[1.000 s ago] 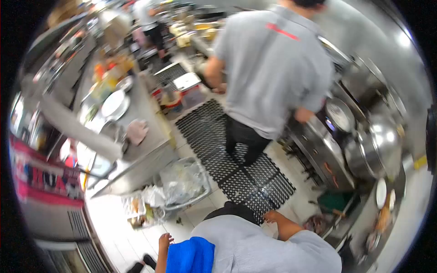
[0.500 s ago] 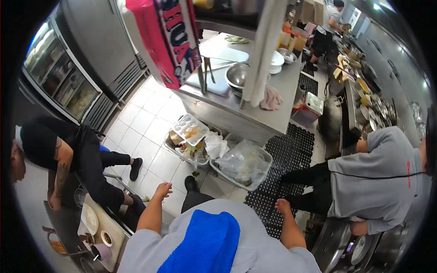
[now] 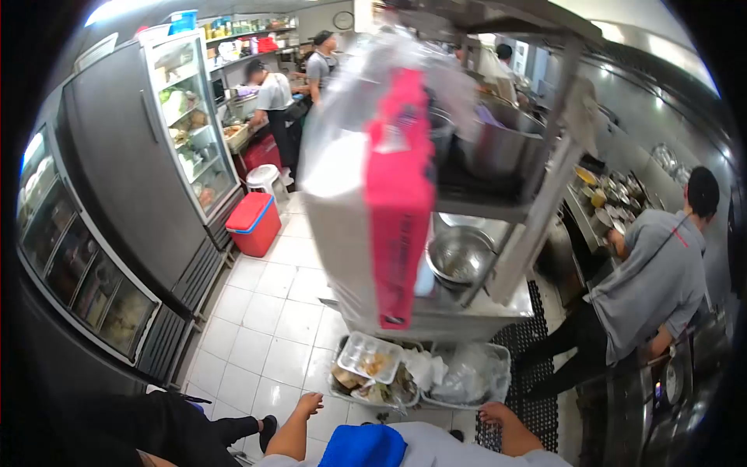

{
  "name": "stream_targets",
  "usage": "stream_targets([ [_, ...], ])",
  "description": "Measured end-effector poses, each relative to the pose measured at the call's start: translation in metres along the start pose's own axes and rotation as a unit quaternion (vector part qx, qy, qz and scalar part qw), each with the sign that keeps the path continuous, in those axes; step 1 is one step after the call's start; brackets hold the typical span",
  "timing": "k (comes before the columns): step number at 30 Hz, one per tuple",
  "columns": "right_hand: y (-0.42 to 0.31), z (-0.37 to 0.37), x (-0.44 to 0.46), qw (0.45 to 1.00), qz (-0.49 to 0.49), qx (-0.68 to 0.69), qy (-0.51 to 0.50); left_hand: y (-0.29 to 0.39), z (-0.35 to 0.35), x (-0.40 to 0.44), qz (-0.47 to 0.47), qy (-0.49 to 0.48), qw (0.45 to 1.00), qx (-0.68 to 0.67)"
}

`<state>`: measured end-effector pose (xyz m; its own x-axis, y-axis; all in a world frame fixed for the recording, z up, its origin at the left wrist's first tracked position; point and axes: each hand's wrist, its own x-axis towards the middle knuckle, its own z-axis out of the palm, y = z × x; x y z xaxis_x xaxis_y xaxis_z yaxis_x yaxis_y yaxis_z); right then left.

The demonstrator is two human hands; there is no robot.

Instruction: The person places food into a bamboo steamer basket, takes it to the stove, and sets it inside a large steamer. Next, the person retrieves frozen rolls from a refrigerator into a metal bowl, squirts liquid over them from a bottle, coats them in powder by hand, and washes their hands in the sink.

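My left hand (image 3: 310,403) hangs in front of my body over the floor tiles, fingers loosely apart and nothing in it. Just beyond it stands a plastic tub of waste (image 3: 336,395) with a clear tray (image 3: 366,354) lying on top. My right hand (image 3: 492,412) is held low, relaxed with slightly bent fingers and no visible object. It is nearest the second tub (image 3: 507,377), which holds crumpled clear plastic bags (image 3: 473,373); I cannot tell whether it touches the rim. A blue cloth (image 3: 362,446) lies on my chest.
A pink-and-white box (image 3: 401,194) in plastic juts from the shelf ahead, above a counter with a metal bowl (image 3: 459,257). A red cooler (image 3: 254,224) stands beside the fridges (image 3: 117,148). A person (image 3: 654,272) works at the right-hand stove; another person's dark-clothed leg (image 3: 187,424) is at left.
My view has tilted up, bringing in the far kitchen and cooler. The tubs and shelf box are nearer and lower in view. Both hands stay without any object.
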<state>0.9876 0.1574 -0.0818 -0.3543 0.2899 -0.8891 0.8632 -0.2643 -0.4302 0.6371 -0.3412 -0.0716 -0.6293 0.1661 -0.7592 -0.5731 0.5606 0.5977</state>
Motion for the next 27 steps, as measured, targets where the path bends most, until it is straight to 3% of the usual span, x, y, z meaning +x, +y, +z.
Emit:
stream_targets([
  [1,-0.023,-0.001,0.003,1.000,-0.007,-0.012,-0.001,0.006,-0.018,0.005,0.003,0.006,1.000,-0.012],
  [3,-0.066,-0.006,0.003,0.953,-0.292,0.002,-0.081,0.005,-0.054,0.007,0.024,0.047,0.998,-0.019],
  [5,-0.167,0.018,-0.136,0.975,-0.211,0.071,-0.021,-0.004,-0.082,0.001,0.034,0.089,0.994,-0.050],
  [6,-0.169,-0.002,-0.120,0.954,-0.263,-0.114,0.090,-0.017,-0.093,0.000,0.006,0.085,0.995,-0.057],
  [7,-0.170,-0.029,-0.107,0.885,-0.306,-0.290,0.196,-0.028,-0.105,-0.002,-0.022,0.079,0.995,-0.062],
  [8,-0.184,-0.041,-0.107,0.754,-0.324,-0.430,0.375,-0.043,-0.115,-0.007,-0.025,0.082,0.994,-0.071],
  [9,-0.195,-0.048,-0.106,0.762,-0.449,-0.051,0.464,-0.060,-0.120,-0.009,-0.062,0.073,0.992,-0.078],
  [10,-0.224,-0.054,-0.115,0.685,-0.583,0.227,0.373,-0.072,-0.120,-0.008,-0.098,0.064,0.990,-0.084],
  [11,-0.241,-0.062,-0.130,0.660,-0.577,0.306,0.371,-0.086,-0.120,-0.008,-0.104,0.067,0.988,-0.089],
  [12,-0.274,-0.022,-0.192,0.630,-0.624,0.241,0.395,-0.097,-0.123,-0.008,-0.148,0.064,0.982,-0.095],
  [14,-0.313,-0.009,-0.208,0.580,-0.667,0.150,0.444,-0.110,-0.125,-0.008,-0.211,0.075,0.971,-0.081],
  [16,-0.346,-0.012,-0.195,0.621,-0.685,0.232,0.303,-0.106,-0.132,0.000,-0.204,0.043,0.975,-0.072],
  [17,-0.345,-0.039,-0.160,0.632,-0.661,0.244,0.323,-0.098,-0.136,0.010,-0.188,0.014,0.980,-0.066],
  [19,-0.341,-0.096,-0.088,0.653,-0.610,0.270,0.358,-0.077,-0.142,0.028,-0.144,0.067,0.986,-0.050],
  [20,-0.346,-0.074,-0.110,0.610,-0.577,0.259,0.477,-0.068,-0.149,0.037,-0.081,0.054,0.994,-0.045],
  [21,-0.341,-0.075,-0.101,0.607,-0.578,0.258,0.481,-0.063,-0.155,0.046,-0.021,0.039,0.998,-0.040],
  [23,-0.309,-0.084,-0.063,0.559,-0.591,0.066,0.578,-0.049,-0.167,0.066,-0.010,0.056,0.996,-0.073],
  [25,-0.299,-0.057,-0.080,0.399,-0.550,-0.142,0.720,-0.039,-0.193,0.085,0.012,0.052,0.999,0.004],
  [26,-0.293,-0.056,-0.085,0.456,-0.548,-0.115,0.692,-0.037,-0.210,0.095,0.024,0.049,0.998,0.020],
  [27,-0.290,-0.052,-0.089,0.479,-0.550,-0.086,0.679,-0.046,-0.228,0.115,0.055,0.057,0.996,0.042],
])
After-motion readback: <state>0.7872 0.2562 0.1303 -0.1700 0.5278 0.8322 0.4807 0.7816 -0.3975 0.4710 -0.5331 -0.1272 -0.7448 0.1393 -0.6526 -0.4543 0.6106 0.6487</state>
